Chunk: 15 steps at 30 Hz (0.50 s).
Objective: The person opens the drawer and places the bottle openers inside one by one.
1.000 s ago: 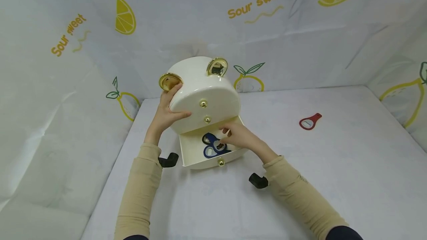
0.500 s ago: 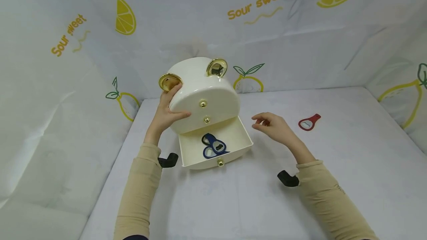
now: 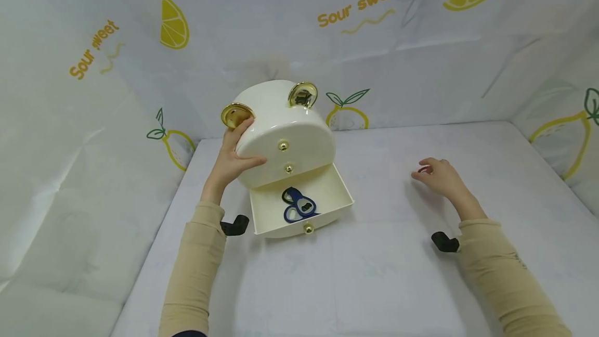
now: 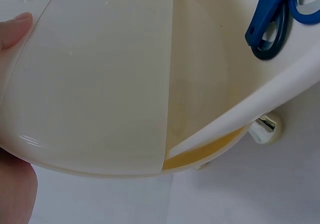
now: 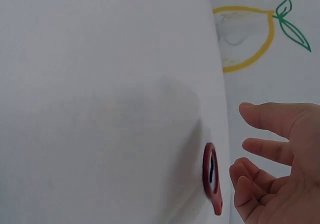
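A white rounded drawer box (image 3: 311, 142) with gold ear-shaped knobs on top stands tilted on the table. My left hand (image 3: 226, 163) grips its left side, thumb across the front and fingers by the left ear. The lowest drawer (image 3: 329, 189) is pulled out, holding blue bottle openers (image 3: 305, 206) that overlap. Over the table on the right, my right hand (image 3: 442, 177) hovers at a red bottle opener (image 5: 206, 171), mostly hiding it in the head view. The right wrist view shows loosely bent fingers apart from that opener, with nothing between them.
Black wrist mounts (image 3: 236, 225) stick out beside both forearms. A white cloth (image 3: 374, 280) covers the table. Behind it hangs a white backdrop (image 3: 262, 25) printed with lemons and lettering.
My right hand has left the open drawer and moved right to the red bottle opener. The left hand keeps its hold on the box, and the blue openers stay in the drawer.
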Each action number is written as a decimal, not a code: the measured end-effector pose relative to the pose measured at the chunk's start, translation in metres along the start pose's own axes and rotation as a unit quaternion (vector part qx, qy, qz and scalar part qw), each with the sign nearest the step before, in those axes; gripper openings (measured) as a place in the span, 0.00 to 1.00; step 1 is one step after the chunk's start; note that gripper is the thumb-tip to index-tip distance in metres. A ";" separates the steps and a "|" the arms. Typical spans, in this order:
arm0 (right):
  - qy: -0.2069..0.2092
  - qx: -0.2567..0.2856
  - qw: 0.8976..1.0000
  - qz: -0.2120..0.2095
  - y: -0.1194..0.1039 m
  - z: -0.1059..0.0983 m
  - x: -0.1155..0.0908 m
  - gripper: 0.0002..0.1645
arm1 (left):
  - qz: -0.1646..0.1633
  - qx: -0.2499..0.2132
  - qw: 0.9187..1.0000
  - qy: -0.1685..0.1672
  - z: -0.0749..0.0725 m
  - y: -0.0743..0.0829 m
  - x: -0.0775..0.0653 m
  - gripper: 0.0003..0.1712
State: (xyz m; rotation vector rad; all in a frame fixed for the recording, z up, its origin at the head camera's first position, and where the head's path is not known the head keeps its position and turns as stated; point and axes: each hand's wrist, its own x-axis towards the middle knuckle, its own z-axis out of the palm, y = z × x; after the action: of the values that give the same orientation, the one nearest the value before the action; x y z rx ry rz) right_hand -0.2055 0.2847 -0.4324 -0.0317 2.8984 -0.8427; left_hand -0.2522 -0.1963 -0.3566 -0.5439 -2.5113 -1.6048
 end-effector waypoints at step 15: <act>0.007 -0.017 0.999 0.048 0.029 0.012 0.005 0.43 | -0.008 0.000 1.000 -0.003 -0.001 0.010 -0.003 0.53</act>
State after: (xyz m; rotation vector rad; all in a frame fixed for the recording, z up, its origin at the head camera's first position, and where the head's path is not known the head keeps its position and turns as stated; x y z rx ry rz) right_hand -0.2084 0.3025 -0.4584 0.1101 2.9008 -0.7816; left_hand -0.2464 -0.1945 -0.3486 -0.5308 -2.5269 -1.6110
